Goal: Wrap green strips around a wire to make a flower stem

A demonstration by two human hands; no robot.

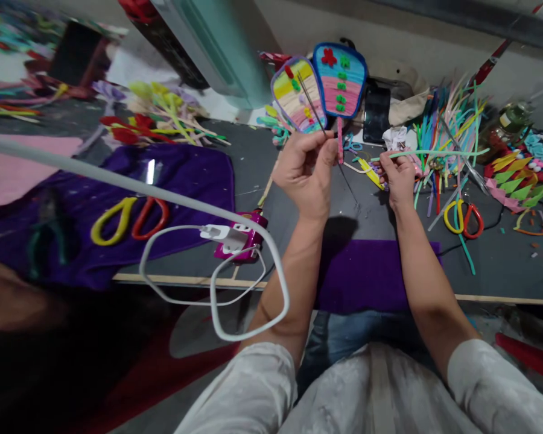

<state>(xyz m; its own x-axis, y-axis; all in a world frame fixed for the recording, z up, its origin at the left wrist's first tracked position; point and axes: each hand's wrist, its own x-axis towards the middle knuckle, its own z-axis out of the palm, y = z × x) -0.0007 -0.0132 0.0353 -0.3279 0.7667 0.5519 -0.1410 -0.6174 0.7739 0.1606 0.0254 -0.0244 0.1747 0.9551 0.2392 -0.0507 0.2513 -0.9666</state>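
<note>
My left hand [305, 172] is raised over the table, closed in a pinch on thin dark wires [311, 101] that stick out above and below the fingers. My right hand [399, 179] pinches a mint-green pipe cleaner [447, 153] near one end, its long part running off to the right. Just beyond the left hand are two fan-shaped pieces of coloured pipe cleaner, one yellow and pink [298, 93], the other blue and pink [341, 81]. Beside the right hand lies a heap of loose pipe cleaners [455, 123].
Yellow-and-red scissors [464, 218] lie at right, another pair [130, 220] and pliers [49, 232] on purple cloth [199, 175] at left. A white cable [163, 196] hangs across the view near a pink power strip [242, 241]. A phone [376, 114] lies behind. Part of another person shows lower left.
</note>
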